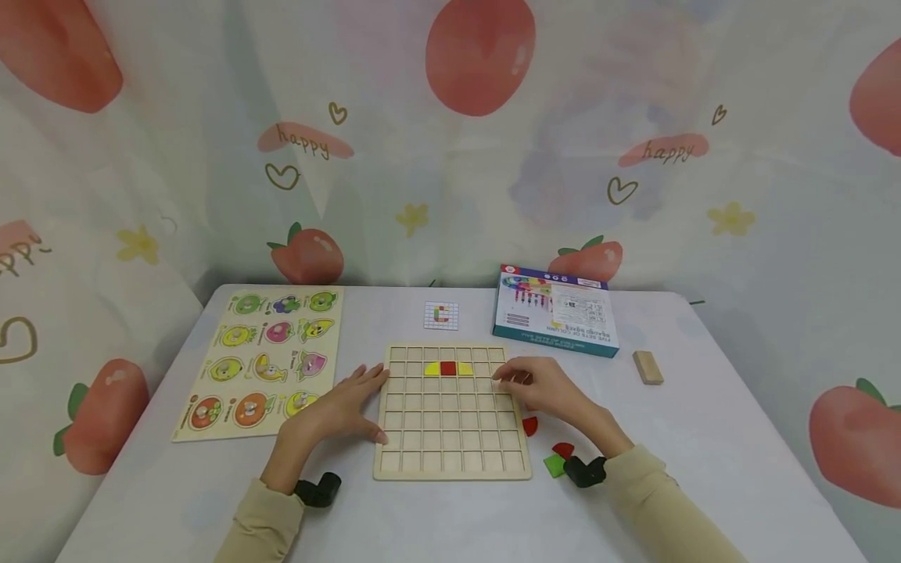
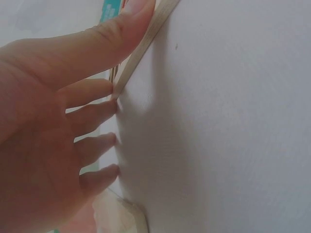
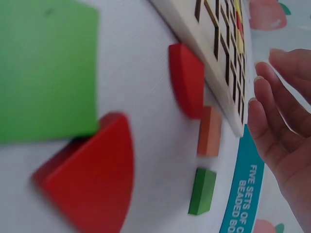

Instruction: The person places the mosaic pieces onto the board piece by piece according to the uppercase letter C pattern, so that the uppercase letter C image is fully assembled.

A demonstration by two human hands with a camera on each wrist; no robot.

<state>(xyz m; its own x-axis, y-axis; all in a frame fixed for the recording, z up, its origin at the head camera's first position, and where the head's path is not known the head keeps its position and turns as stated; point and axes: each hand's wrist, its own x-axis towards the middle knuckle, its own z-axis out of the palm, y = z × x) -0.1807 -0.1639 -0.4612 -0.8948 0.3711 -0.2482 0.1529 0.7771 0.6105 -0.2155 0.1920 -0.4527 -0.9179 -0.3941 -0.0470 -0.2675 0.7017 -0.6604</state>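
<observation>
A wooden grid board (image 1: 450, 438) lies flat in the middle of the table. Its second row holds a red square (image 1: 448, 368) between two yellow quarter-round pieces. My left hand (image 1: 355, 403) rests open against the board's left edge; in the left wrist view the thumb (image 2: 121, 29) lies along the board's rim (image 2: 155, 24). My right hand (image 1: 524, 383) hovers at the board's right edge with relaxed fingers (image 3: 265, 121) and nothing in it. Beside it lie loose pieces: two red quarter-rounds (image 1: 530, 426) (image 1: 562, 450) and a green square (image 1: 554, 466).
A fruit peg puzzle (image 1: 263, 360) lies at the left. A small pattern card (image 1: 441, 315) and a printed box (image 1: 556, 310) sit behind the board, a plain wooden block (image 1: 647, 367) at the right. The right wrist view also shows an orange piece (image 3: 210, 131) and a small green piece (image 3: 201, 191).
</observation>
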